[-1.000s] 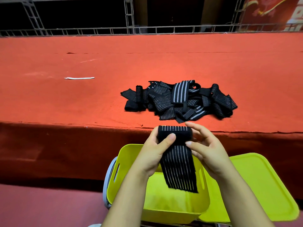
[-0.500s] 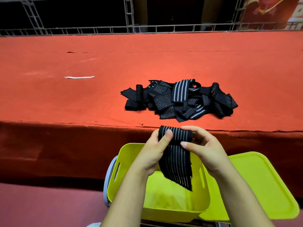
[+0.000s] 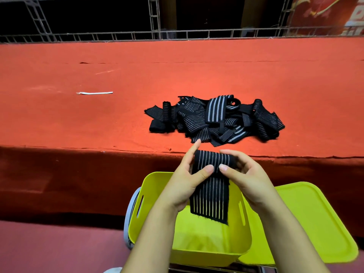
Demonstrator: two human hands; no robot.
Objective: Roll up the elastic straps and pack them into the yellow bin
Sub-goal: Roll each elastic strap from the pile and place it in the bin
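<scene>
Shorter now, the tail of the strap (image 3: pixel 211 186) hangs over the yellow bin (image 3: pixel 157 186). Both hands, left (image 3: pixel 185 182) and right (image 3: pixel 248 180), pinch the roll; slack thumbs could let it spring loose.

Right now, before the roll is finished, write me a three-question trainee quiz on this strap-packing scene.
1. True or false: the black elastic strap with grey stripes is gripped by both the left hand and the right hand.
2. Where does the pile of unrolled black straps lie? A) in the yellow plastic bin B) on the red cloth-covered table C) on the flat yellow lid
3. Fill in: the strap's loose tail hangs over the ____.

Key: 1 true; 2 B; 3 bin.
</scene>
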